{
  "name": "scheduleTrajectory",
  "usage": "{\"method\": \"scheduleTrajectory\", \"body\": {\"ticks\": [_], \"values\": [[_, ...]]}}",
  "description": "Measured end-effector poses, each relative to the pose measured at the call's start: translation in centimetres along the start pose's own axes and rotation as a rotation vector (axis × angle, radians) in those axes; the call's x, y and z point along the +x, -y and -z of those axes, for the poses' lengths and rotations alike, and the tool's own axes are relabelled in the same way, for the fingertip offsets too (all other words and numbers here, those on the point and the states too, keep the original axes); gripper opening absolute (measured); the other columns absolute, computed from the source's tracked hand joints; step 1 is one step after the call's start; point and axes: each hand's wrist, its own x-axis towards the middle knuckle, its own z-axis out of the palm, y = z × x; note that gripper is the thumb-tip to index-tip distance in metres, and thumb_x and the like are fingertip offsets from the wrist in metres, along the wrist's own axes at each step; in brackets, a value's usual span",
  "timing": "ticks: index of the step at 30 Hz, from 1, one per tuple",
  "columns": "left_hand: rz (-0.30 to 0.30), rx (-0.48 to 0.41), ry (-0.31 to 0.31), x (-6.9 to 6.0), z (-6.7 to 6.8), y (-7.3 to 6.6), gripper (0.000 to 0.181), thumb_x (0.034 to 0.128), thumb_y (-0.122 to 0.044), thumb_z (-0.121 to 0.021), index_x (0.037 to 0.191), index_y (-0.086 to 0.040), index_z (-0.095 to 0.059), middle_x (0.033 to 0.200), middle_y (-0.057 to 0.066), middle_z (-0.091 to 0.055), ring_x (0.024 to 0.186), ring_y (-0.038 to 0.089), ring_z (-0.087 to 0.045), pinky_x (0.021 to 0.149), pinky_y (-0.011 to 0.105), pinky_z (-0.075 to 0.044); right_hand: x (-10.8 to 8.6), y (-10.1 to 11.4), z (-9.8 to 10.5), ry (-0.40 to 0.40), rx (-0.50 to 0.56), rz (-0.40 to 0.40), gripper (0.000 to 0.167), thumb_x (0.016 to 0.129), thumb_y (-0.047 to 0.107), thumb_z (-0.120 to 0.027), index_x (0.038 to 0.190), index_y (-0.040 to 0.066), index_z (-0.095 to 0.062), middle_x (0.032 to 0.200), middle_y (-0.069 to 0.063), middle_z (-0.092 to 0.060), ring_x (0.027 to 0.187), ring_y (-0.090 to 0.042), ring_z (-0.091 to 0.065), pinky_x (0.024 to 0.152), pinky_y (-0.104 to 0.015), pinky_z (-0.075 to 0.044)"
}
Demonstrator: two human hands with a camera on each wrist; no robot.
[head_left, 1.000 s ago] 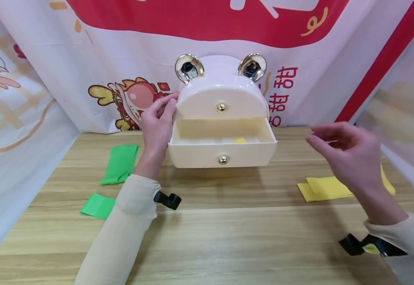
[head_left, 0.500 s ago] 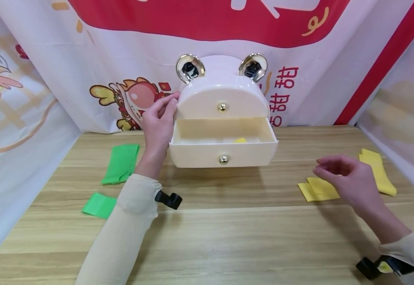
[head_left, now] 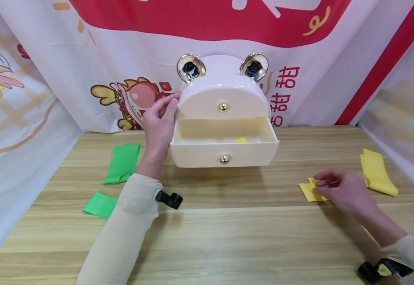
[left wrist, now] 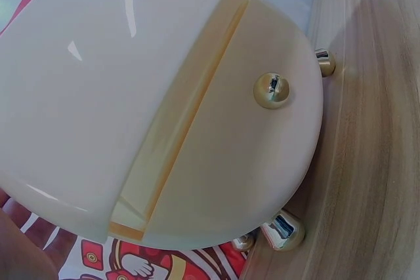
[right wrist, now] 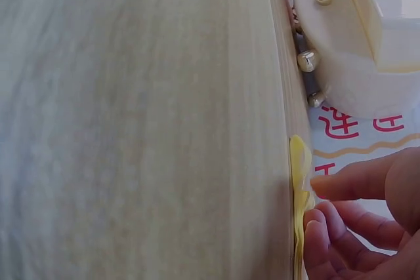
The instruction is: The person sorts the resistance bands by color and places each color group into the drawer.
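A glossy white two-drawer box [head_left: 225, 97] with gold-ringed eyes stands at the table's back, its lower drawer [head_left: 225, 152] pulled out. A bit of yellow [head_left: 240, 140] shows inside that drawer. My left hand [head_left: 160, 126] rests on the box's left side; its fingers [left wrist: 36, 231] lie along the edge in the left wrist view. My right hand [head_left: 347, 192] is down at a folded yellow strip, cloth or paper [head_left: 307, 193], on the right. In the right wrist view, thumb and fingers [right wrist: 354, 180] stand around a raised fold of the strip [right wrist: 300, 168], with a small gap between.
Another folded yellow piece [head_left: 378, 172] lies to the right, behind my right hand. Two green folded pieces [head_left: 121, 163] lie left of my left arm. A printed curtain [head_left: 139, 51] hangs behind and beside the wooden table [head_left: 221, 245].
My right hand has come down and to the left, from above the table onto the folded yellow strip. My left hand and the box have stayed in place.
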Motion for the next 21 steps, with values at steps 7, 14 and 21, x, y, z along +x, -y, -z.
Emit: {"method": "scheduleTrajectory", "body": {"ticks": [7, 14, 21], "values": [[-0.006, -0.008, 0.0, -0.01, -0.01, -0.01, 0.026, 0.1052, -0.03, -0.067, 0.127, -0.024, -0.079, 0.132, -0.003, -0.077, 0.119, 0.012, -0.073, 0.106, 0.027, -0.059, -0.02, 0.27, -0.09, -0.013, -0.045, -0.004, 0.036, 0.093, 0.02, -0.082, 0.121, 0.002, -0.071, 0.113, -0.021, -0.075, 0.098, -0.03, -0.068, 0.061, -0.022, -0.053], [0.003, 0.003, -0.001, -0.01, 0.01, 0.0, 0.026, 0.1056, -0.032, -0.066, 0.127, -0.026, -0.079, 0.132, -0.004, -0.077, 0.119, 0.012, -0.073, 0.106, 0.028, -0.059, -0.22, 0.49, 0.02, 0.001, -0.063, 0.011, 0.027, 0.093, 0.016, -0.079, 0.115, 0.003, -0.074, 0.11, -0.02, -0.076, 0.096, -0.028, -0.07, 0.061, -0.023, -0.052], [0.006, 0.009, -0.003, -0.02, -0.01, 0.0, 0.026, 0.1055, -0.032, -0.066, 0.127, -0.027, -0.079, 0.132, -0.004, -0.077, 0.118, 0.012, -0.073, 0.106, 0.028, -0.059, -0.66, 0.93, 0.06, -0.009, -0.104, 0.041, 0.026, 0.089, 0.023, -0.084, 0.108, 0.007, -0.079, 0.098, -0.009, -0.081, 0.085, -0.012, -0.068, 0.063, -0.021, -0.049]]}}
